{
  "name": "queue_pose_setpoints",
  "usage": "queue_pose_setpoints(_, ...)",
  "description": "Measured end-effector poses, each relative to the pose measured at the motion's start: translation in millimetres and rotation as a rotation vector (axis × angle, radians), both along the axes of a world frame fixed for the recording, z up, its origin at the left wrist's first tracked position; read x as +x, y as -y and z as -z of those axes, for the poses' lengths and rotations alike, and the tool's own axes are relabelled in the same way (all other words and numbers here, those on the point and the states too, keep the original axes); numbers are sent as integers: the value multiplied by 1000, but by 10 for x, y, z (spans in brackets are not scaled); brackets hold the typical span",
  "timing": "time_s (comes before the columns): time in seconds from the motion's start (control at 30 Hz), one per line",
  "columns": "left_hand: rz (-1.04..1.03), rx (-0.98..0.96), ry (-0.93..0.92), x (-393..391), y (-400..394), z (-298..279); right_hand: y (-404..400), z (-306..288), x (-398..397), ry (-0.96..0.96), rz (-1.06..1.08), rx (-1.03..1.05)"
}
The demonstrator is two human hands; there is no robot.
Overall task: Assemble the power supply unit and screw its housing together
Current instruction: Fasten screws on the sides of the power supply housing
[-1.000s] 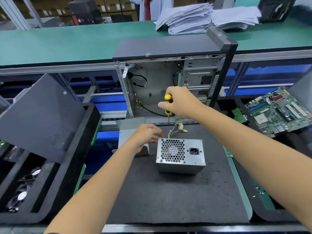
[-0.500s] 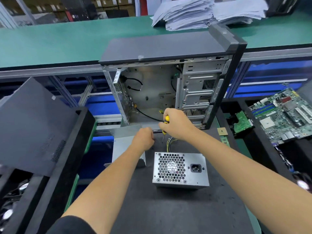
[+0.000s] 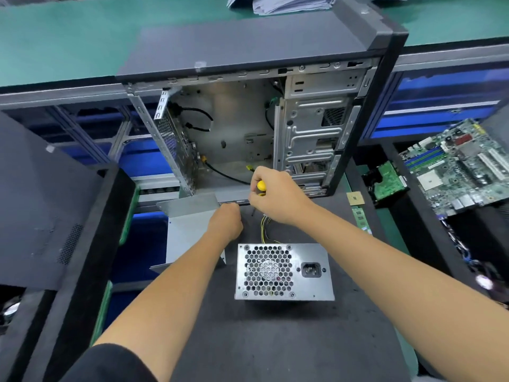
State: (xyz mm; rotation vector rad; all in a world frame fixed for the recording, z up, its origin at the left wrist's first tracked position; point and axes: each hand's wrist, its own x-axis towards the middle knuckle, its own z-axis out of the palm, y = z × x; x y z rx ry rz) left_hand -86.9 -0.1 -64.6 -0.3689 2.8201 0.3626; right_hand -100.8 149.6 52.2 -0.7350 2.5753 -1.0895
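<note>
Dropped lower behind the power supply unit: right hand gripping the yellow-handled screwdriver, left hand curled, contents hidden, beside the metal cover.

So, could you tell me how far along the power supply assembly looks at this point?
Done: the power supply unit stands on the dark mat, fan grille facing the camera.
In hand: the right hand grips a yellow-handled screwdriver; the left hand is curled by the grey metal cover, what it holds hidden.
Left: the cover lies apart from the unit, so fitting and screwing remain.
</note>
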Motion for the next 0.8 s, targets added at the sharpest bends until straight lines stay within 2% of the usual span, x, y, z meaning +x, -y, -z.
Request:
queue_pose_setpoints(0.13, 29, 25, -54, 56, -14, -24, -7, -68, -3, -46, 23, -61)
queue_pose_setpoints(0.2, -36, 118, -120, 115, 179, -81, 166, -94, 60, -63, 12, -73)
queue_pose_setpoints(0.33, -169, 493, -270, 225, 510, -309, 420, -219, 163, -87, 42, -126)
queue_pose_setpoints(0.4, -175, 716, -293, 292, 499, -508, 402, -303, 155, -124, 60, -156)
queue_pose_setpoints(0.47, -140, 854, -312, 369, 501, -661, 396, -405, 157, -168, 90, -185)
queue_pose_setpoints(0.63, -72, 1038, -332, 542, 427, -864, 345, -625, 221, -237, 143, -269)
queue_pose_setpoints(0.8, -45, 1084, -346, 636, 286, -973, 255, -812, 360, -269, 151, -304)
